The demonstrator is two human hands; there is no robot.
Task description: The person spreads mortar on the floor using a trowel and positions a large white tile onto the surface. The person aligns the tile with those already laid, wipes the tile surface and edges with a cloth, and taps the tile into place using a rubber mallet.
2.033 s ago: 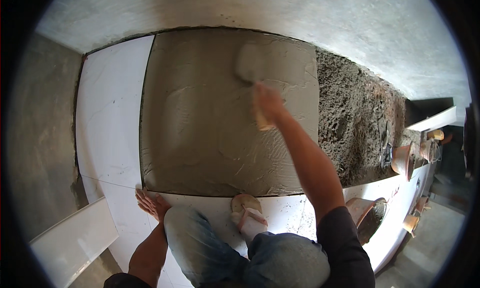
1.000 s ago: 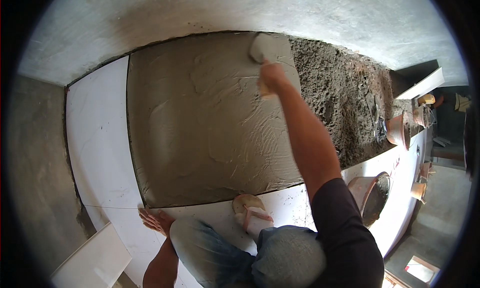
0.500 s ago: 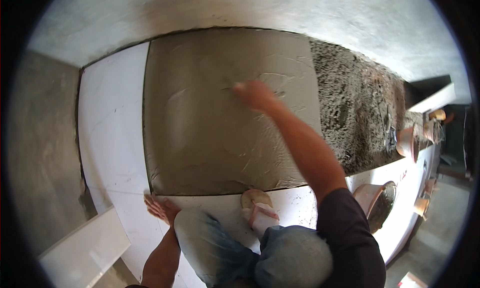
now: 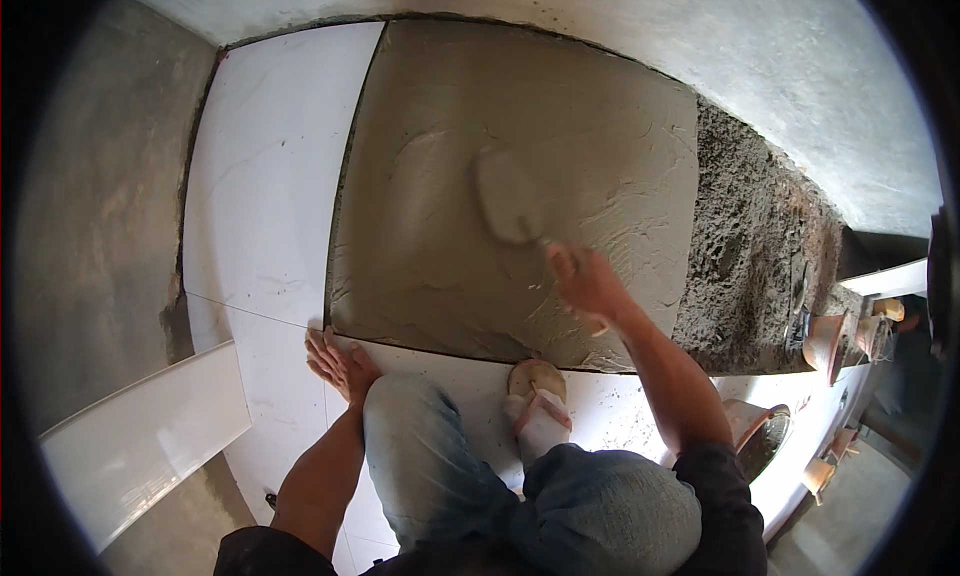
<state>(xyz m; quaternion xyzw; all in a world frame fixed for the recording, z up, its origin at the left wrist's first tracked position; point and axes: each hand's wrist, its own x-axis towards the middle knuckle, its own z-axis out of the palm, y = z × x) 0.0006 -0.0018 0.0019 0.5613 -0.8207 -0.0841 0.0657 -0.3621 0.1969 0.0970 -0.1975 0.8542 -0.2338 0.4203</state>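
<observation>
My right hand (image 4: 588, 284) is wrapped round the handle of a trowel (image 4: 507, 198), its rounded blade slightly blurred. The blade is over a smooth bed of wet grey mortar (image 4: 430, 266); whether it touches the surface I cannot tell. My left hand (image 4: 343, 368) lies with fingers spread on the white floor tiles (image 4: 430, 361), beside the near left corner of the mortar. Along the mortar's left side runs another laid white tile (image 4: 280, 166).
Rough, dark mortar (image 4: 750, 246) borders the smooth bed on the right. A bucket (image 4: 765, 436) stands to my right, with smaller pots (image 4: 822, 346) farther along. A loose white tile (image 4: 150, 436) leans at the lower left. Grey walls (image 4: 800, 66) rise behind and at the left.
The view has shifted, so the mortar bed sits farther right and higher. My right hand has drawn nearer to me over the mortar, and the trowel blade now shows plainly. My left hand stays down.
</observation>
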